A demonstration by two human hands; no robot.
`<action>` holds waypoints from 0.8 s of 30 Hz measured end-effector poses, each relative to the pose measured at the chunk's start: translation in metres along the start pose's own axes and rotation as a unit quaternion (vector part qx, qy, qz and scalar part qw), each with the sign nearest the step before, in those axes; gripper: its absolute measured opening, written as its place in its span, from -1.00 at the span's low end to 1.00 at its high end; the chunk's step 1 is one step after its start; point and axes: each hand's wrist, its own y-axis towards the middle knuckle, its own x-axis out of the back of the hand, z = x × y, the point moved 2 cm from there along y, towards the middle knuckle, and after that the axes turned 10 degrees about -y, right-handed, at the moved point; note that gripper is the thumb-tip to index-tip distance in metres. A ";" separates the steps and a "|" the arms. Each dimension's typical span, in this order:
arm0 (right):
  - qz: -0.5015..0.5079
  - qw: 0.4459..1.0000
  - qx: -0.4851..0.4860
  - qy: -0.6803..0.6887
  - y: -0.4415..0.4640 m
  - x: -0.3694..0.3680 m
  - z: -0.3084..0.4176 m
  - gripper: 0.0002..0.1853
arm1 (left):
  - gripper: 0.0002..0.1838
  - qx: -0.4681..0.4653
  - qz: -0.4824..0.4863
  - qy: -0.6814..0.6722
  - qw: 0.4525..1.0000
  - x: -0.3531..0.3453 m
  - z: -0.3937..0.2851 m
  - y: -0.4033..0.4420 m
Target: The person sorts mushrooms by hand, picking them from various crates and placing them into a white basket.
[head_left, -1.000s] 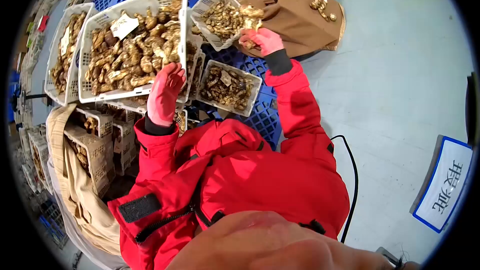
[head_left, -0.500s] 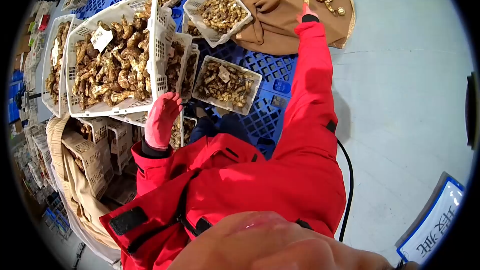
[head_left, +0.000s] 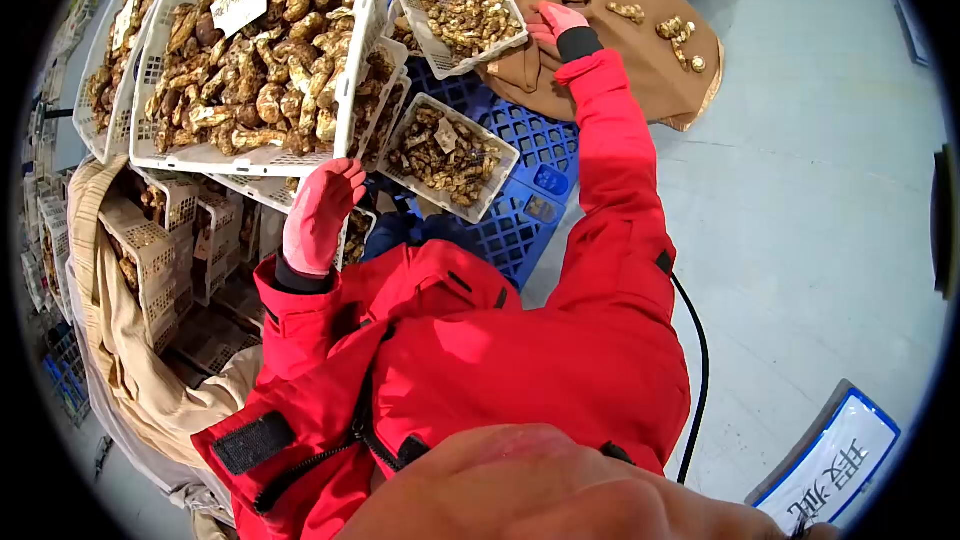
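My right hand (head_left: pixel 557 24) is empty with its fingers stretched out, over the edge of the brown cloth (head_left: pixel 650 60) and beside a white crate of small mushrooms (head_left: pixel 465 20). A single mushroom (head_left: pixel 627 12) lies on the cloth, right of that hand. A small group of mushrooms (head_left: pixel 680 38) sits farther right on the same cloth. My left hand (head_left: pixel 325 212), its fingers loosely bent and holding nothing, is by the near corner of a big white crate (head_left: pixel 250 165). Thick brown-and-cream mushrooms (head_left: pixel 255 70) fill this crate, with a paper label (head_left: pixel 238 7) on top.
Another white crate of mushrooms (head_left: pixel 448 155) rests on the blue pallet (head_left: pixel 510 240). Stacked crates (head_left: pixel 150 250) and beige fabric (head_left: pixel 130 350) are at the left. A black cable (head_left: pixel 702 360) hangs at my right side. A blue-framed sign (head_left: pixel 835 465) stands lower right.
My right hand has let go of a mushroom, which now lies on the cloth, and has moved left towards the crate. My left hand stays near the big crate's corner. The view has shifted.
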 end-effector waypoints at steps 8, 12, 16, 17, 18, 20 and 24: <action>0.087 0.990 0.080 -0.072 -0.027 -0.126 0.122 -0.43 | -0.57 -0.005 0.027 -0.052 0.998 0.021 -0.027 -0.022; 0.154 0.968 0.131 -0.150 -0.044 -0.238 0.192 -0.61 | -0.60 -0.019 0.022 -0.064 0.998 0.038 -0.048 -0.038; 0.199 0.833 0.156 -0.492 -0.013 -0.344 0.197 -0.45 | -0.62 -0.052 0.009 -0.072 0.996 0.070 -0.074 -0.052; 0.185 0.757 0.190 -0.598 0.006 -0.363 0.185 -0.37 | -0.62 -0.060 0.005 -0.086 0.994 0.077 -0.081 -0.056; 0.146 0.703 0.175 -0.674 0.017 -0.380 0.172 -0.32 | -0.61 -0.068 0.006 -0.088 0.994 0.083 -0.088 -0.059; 0.158 0.602 0.143 -0.769 0.036 -0.399 0.144 -0.20 | -0.60 -0.086 0.005 -0.090 0.992 0.097 -0.101 -0.065; 0.105 0.632 0.154 -0.752 0.054 -0.402 0.130 -0.35 | -0.59 -0.114 -0.024 -0.100 0.988 0.121 -0.119 -0.069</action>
